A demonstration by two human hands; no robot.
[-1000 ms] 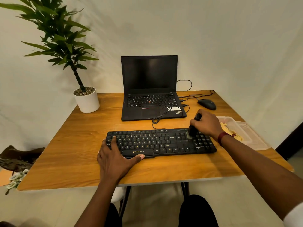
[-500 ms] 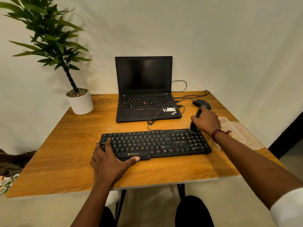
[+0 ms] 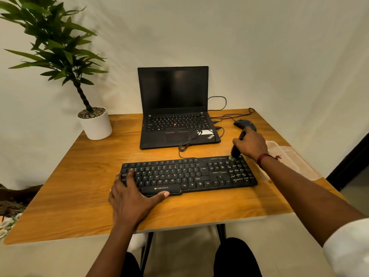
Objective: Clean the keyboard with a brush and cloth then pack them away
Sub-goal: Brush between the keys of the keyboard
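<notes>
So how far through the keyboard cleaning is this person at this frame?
Nothing looks finished. In hand: the right hand holds the brush, bristles at the keyboard top right corner, while the left hand steadies its left end. Left: cloth wiping, then packing into the container.

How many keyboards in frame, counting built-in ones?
2. A standalone black keyboard lies on the table's near half, under both hands; the laptop behind it has its own built-in keyboard. None looks hidden.

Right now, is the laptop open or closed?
Open. The laptop has its lid standing up behind its keys, and its dark screen faces the person. Whether it is switched on, I cannot tell.
</notes>
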